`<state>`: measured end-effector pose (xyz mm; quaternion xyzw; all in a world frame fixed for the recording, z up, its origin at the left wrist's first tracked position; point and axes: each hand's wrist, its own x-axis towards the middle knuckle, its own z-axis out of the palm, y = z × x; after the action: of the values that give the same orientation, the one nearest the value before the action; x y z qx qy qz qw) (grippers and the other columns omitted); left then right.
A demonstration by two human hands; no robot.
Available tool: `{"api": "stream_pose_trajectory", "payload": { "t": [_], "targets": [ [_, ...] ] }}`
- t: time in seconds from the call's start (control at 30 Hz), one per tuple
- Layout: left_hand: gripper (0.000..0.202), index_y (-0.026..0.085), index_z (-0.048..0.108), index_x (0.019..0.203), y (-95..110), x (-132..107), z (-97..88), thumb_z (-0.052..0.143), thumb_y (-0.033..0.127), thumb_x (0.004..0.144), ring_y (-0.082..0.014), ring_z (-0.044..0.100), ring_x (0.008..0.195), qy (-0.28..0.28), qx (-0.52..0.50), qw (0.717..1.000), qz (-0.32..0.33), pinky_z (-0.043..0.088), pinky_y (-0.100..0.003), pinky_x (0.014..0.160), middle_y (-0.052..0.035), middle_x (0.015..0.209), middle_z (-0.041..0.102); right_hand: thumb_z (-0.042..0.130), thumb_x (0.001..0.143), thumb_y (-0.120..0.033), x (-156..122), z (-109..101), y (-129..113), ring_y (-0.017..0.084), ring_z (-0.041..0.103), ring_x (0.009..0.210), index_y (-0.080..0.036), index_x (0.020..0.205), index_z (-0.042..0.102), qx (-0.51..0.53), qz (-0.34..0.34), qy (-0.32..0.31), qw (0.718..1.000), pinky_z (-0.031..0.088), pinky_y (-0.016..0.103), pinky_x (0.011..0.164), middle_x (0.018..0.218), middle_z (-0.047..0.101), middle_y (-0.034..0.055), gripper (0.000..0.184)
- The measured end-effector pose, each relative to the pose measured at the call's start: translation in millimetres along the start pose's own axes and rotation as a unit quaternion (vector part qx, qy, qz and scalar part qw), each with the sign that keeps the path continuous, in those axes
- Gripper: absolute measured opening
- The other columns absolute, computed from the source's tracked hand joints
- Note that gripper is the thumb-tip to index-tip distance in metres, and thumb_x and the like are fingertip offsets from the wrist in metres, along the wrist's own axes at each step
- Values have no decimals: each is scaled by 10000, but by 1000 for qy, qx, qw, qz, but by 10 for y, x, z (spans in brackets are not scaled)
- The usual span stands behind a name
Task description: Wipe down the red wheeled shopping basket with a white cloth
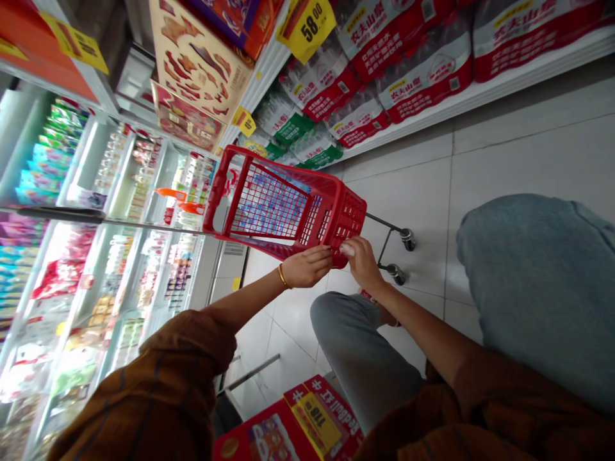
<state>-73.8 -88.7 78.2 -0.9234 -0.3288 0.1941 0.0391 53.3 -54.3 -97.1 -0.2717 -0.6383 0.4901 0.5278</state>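
Note:
A red plastic shopping cart (269, 205) on small wheels stands on the tiled floor in a shop aisle. My left hand (307, 266), with a gold bangle at the wrist, is closed over the near rim of the cart's basket. My right hand (360, 259) grips the same rim just to the right of it. My sleeves are brown. My knees in grey trousers show below and right of the hands.
Lit refrigerated shelves (96, 256) run along the left. Shelves with packs of bottled water (418, 70) line the far side, under a yellow price tag (310, 25). Red cartons (288, 429) sit on the floor near my feet.

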Motion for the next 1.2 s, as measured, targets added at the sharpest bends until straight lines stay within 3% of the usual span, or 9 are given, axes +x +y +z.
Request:
{"api": "stream_pose_trajectory", "payload": {
  "t": [0.23, 0.4, 0.5, 0.6, 0.8, 1.0, 1.2],
  "targets": [
    [167, 102, 652, 985, -3, 13, 7, 536, 128, 868, -218, 586, 1131, 13, -9, 1000, 4, 438, -409, 1073, -113, 1012, 707, 455, 927, -217, 109, -116, -85, 242, 543, 1044, -211, 1157, 549, 6, -47, 5, 999, 502, 462, 909, 1083, 579, 109, 248],
    [153, 78, 658, 958, 32, 43, -52, 559, 104, 844, -210, 616, 1063, 25, -11, 1000, 8, 425, -392, 1085, -117, 986, 707, 521, 916, -244, 238, -183, -230, 225, 547, 1086, -281, 1184, 580, -5, -93, 18, 996, 480, 445, 965, 1115, 612, 71, 277],
    [180, 88, 656, 992, 70, 53, -80, 555, 102, 843, -205, 601, 1092, 14, -19, 1000, 14, 396, -406, 1110, -112, 1000, 707, 555, 900, -283, 296, -180, -303, 269, 446, 1256, -311, 1199, 586, -24, -93, 37, 995, 404, 524, 1046, 1255, 566, 70, 301],
    [193, 109, 660, 1004, 97, 61, -94, 537, 116, 856, -197, 595, 1103, 20, -6, 1000, 12, 395, -402, 1112, -91, 1008, 710, 484, 935, -292, 293, -141, -324, 282, 284, 1399, -322, 1289, 519, 13, -79, 9, 997, 334, 583, 1093, 1444, 412, 58, 357],
    [169, 118, 669, 950, 111, 52, -84, 522, 124, 868, -197, 613, 1069, 37, 6, 999, 16, 436, -379, 1076, -77, 971, 717, 343, 965, -159, 150, -45, -197, 203, 203, 1439, -335, 1408, 373, 46, -96, -34, 994, 329, 504, 1142, 1488, 372, 17, 478],
    [176, 115, 664, 990, 143, -1, -57, 539, 131, 868, -206, 584, 1137, 11, -23, 1000, -1, 423, -386, 1087, -101, 1028, 709, 361, 948, -101, 48, -39, -58, 202, 224, 1430, -300, 1383, 423, 32, -129, -46, 990, 350, 486, 1133, 1461, 424, 30, 483],
    [191, 105, 663, 1007, 170, -8, -53, 541, 127, 862, -208, 592, 1132, 25, -18, 999, -5, 428, -383, 1083, -111, 1025, 712, 352, 935, -54, -25, -51, 65, 216, 265, 1414, -301, 1388, 417, 39, -154, -48, 986, 360, 512, 1113, 1473, 410, 50, 520]
  ]
}}
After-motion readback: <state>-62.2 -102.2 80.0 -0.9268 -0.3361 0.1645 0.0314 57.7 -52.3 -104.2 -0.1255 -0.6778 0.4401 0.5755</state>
